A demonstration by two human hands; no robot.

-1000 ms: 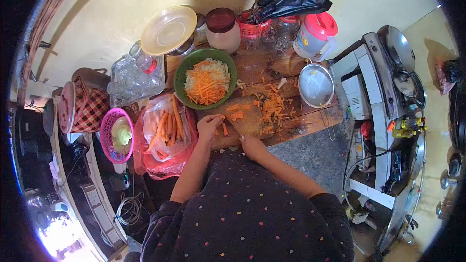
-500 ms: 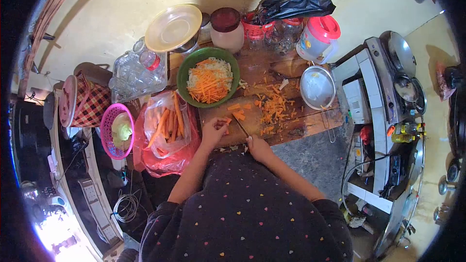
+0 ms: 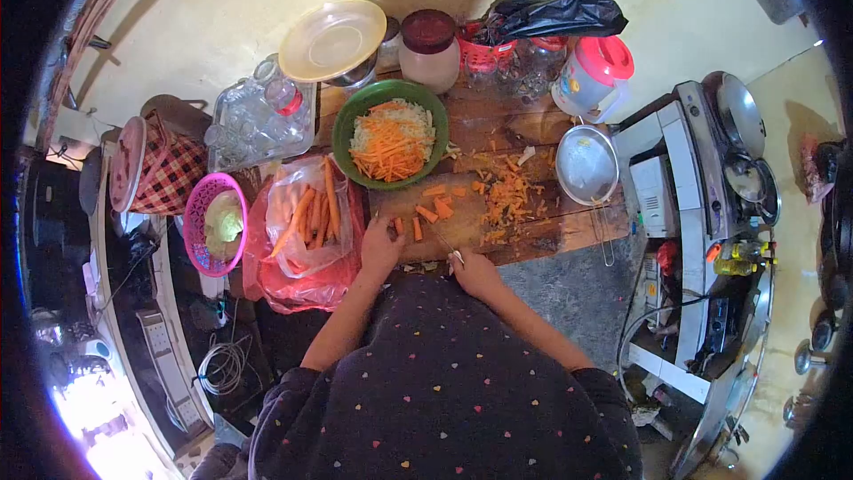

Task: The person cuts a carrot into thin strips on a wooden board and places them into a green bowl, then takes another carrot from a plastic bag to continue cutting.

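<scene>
My right hand (image 3: 478,276) is closed around the handle of a knife (image 3: 442,238), whose thin blade points up and left over the cutting board (image 3: 462,220). On the left part of the board, my left hand (image 3: 380,247) has its fingers curled at a short carrot piece (image 3: 398,226), seemingly gripping it. Another cut carrot stick (image 3: 418,229) lies just right of these fingers. Several more carrot chunks (image 3: 442,207) rest near the board's middle. Beyond the board stands a green bowl (image 3: 340,169) with shredded carrot (image 3: 391,153) and paler shreds.
Orange peelings (image 3: 511,204) cover the table's right part, beside a metal strainer (image 3: 586,165). Left of the board is a red plastic bag (image 3: 289,289) with whole carrots (image 3: 313,213). A pink basket (image 3: 189,231) sits farther left. Jars and a pitcher (image 3: 586,80) line the back.
My left hand has moved left, away from the knife. A carrot stick now lies apart between hand and blade, and the chunks are spread a little differently. The view has shifted slightly.
</scene>
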